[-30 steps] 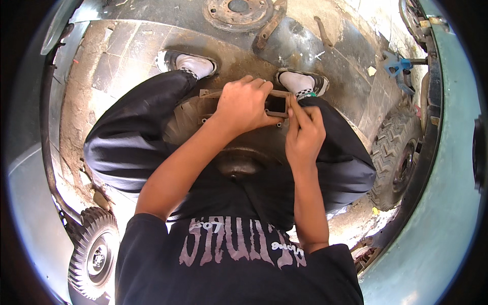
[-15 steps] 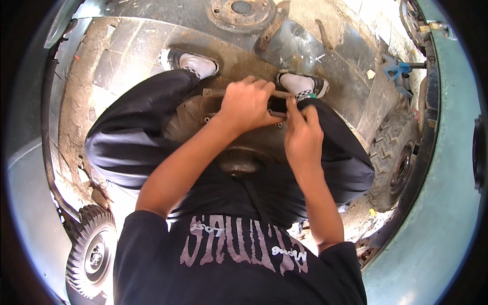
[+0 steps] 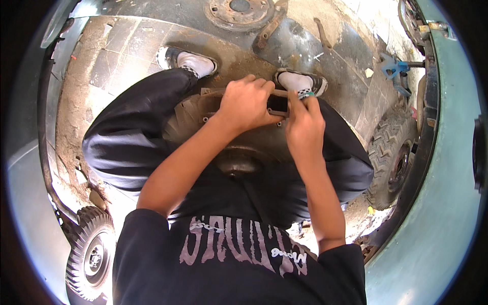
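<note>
A brownish metal part with a dark rectangular opening [image 3: 277,104] lies between my legs, with small bolt-like studs along its near side. My left hand [image 3: 247,101] is closed over its middle, the fingers over the far rim and the thumb at the near rim. My right hand [image 3: 305,122] is at the part's right end, its fingers bent and pressed together. What they pinch, if anything, is hidden. Beneath the part is a dark, ribbed, rounded body [image 3: 179,122] with a domed metal piece [image 3: 238,160] at its near side.
A rusty wheel rim [image 3: 234,20] and a rusty metal bar [image 3: 269,30] lie ahead on the dirty tiled floor. Treaded tyres stand at the left [image 3: 91,254] and right [image 3: 389,162]. A blue tool [image 3: 394,68] is at the far right. Pale green body panels [image 3: 457,152] flank me.
My right hand has shifted slightly at the part's right end, its fingers now bent closer together. My left hand keeps its hold. The view has moved slightly.
</note>
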The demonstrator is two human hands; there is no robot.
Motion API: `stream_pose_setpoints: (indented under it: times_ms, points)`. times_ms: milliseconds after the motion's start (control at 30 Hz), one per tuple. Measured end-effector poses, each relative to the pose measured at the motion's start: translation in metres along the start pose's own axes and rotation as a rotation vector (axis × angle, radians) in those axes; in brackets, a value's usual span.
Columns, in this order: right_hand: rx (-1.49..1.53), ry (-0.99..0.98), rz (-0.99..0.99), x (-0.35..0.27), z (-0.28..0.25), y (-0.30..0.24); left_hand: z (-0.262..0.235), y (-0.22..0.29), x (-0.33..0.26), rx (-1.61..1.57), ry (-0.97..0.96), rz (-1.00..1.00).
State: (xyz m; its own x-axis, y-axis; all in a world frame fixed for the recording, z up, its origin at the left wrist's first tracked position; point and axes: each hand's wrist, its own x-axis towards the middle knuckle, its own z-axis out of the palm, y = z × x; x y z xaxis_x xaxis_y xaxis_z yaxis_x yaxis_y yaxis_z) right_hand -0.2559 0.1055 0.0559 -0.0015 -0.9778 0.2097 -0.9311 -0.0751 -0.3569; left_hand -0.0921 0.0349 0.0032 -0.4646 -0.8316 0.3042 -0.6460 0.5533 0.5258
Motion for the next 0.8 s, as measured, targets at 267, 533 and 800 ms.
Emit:
stream_pose_setpoints:
  times_ms: [267, 533, 800]
  points:
    - [0.020, -0.075, 0.039, -0.030, -0.007, -0.009, 0.000, 0.001, -0.004, 0.014, 0.014, -0.022]
    - [0.023, -0.087, 0.061, -0.029, -0.005, -0.007, 0.001, -0.001, -0.002, -0.003, 0.014, -0.025]
    - [-0.002, -0.074, 0.053, -0.015, -0.004, -0.001, 0.001, 0.001, 0.001, -0.016, 0.015, -0.018]
